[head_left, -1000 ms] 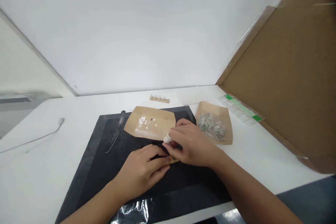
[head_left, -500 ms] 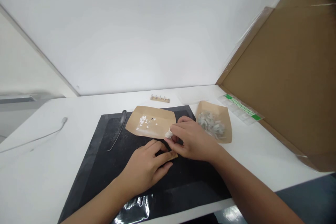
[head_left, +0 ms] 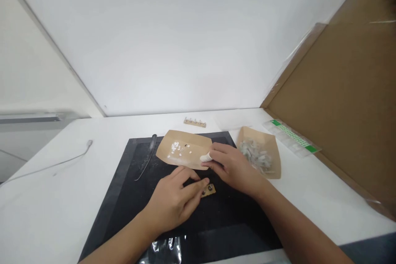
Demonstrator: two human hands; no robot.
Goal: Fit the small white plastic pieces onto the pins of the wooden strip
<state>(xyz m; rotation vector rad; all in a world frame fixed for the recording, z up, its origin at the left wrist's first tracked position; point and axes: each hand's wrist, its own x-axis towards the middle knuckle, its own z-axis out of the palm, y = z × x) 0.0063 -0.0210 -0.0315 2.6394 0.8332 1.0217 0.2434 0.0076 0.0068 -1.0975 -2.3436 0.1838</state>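
My left hand (head_left: 177,198) is closed on a small tan strip (head_left: 212,190) with dark round metal parts on it, held low over the black mat (head_left: 241,218). Its fingers cover the strip's left part. My right hand (head_left: 233,168) is over the right end of a brown paper tray (head_left: 194,140). A white cover (head_left: 206,157) sits on its index fingertip, with the thumb close beneath. Whatever may be between those fingertips is too small to make out. Small white pieces (head_left: 175,147) lie scattered in the tray's left half.
A second paper tray (head_left: 274,144) holds a heap of translucent greyish pieces (head_left: 256,154). Behind lies another tan strip (head_left: 194,122) bearing several small parts. Dark-handled tweezers or a similar slim tool (head_left: 148,154) rest on the mat's left. A green-and-clear plastic case (head_left: 292,138) and a cardboard wall (head_left: 340,103) stand right.
My right hand has lifted away from the strip, up to the tray's right end. More of the strip, with its round metal parts, now shows beside my left fingers. The view has shifted slightly.
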